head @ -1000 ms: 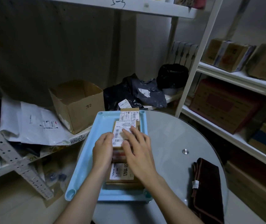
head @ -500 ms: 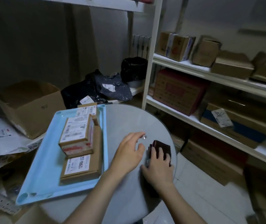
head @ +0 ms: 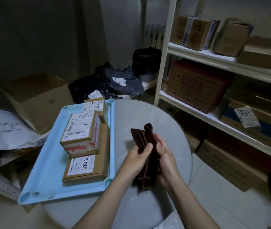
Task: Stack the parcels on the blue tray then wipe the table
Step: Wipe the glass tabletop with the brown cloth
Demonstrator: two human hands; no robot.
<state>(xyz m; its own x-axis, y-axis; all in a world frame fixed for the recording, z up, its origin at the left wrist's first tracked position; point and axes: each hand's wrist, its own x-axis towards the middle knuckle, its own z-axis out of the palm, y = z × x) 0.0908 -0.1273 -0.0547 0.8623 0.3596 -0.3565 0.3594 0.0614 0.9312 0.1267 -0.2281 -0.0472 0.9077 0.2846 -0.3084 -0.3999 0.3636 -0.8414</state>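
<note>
A light blue tray (head: 49,171) lies on the left part of the round glass table (head: 144,116). On it a flat brown parcel (head: 88,169) carries a smaller labelled parcel (head: 80,131); a third parcel (head: 95,106) stands at the tray's far end. Right of the tray, above the table, my left hand (head: 138,157) and my right hand (head: 166,159) both grip a folded dark brown cloth (head: 146,139), lifted off the glass and held upright between them.
An open cardboard box (head: 37,98) and white mailers (head: 2,129) sit on a low shelf at the left. Dark bags (head: 108,81) lie behind the table. White shelving (head: 214,60) with several boxes fills the right side.
Both hands left the parcel stack, reached right to the cloth on the table, and now hold it raised between them. The view swung to the right.
</note>
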